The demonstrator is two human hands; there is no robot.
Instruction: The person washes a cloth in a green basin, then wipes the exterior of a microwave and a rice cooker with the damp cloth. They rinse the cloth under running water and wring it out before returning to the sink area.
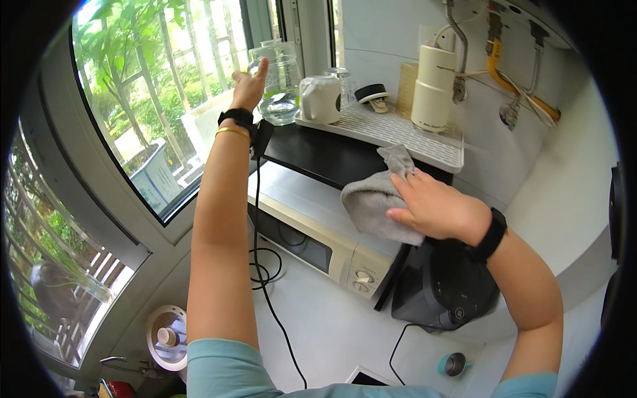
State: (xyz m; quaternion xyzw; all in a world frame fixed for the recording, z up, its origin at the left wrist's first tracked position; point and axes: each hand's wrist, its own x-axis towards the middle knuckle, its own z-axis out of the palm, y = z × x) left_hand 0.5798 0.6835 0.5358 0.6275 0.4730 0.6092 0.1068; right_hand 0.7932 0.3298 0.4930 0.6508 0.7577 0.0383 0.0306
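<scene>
My left hand [250, 85] is raised at the window side, against or just beside a clear glass jug [279, 107] holding some water. Its thumb points up in front of the glass, and whether the fingers grip it cannot be told. Under my right hand [440, 206], a grey cloth [375, 201] is bunched, its upper end sticking up past the fingers. The cloth lies over the right part of the microwave oven [308, 191], at the edge of the black shelf [318, 149] above it.
On the shelf, a white drain tray [393, 127] carries a white mug [321, 102], a glass [341, 77], a black-and-white lid [372, 93] and a cream cylindrical appliance [433, 89]. A black appliance [443, 283] stands right of the microwave. A black cable [271, 303] crosses the white counter [318, 323] near a teal cup [454, 364].
</scene>
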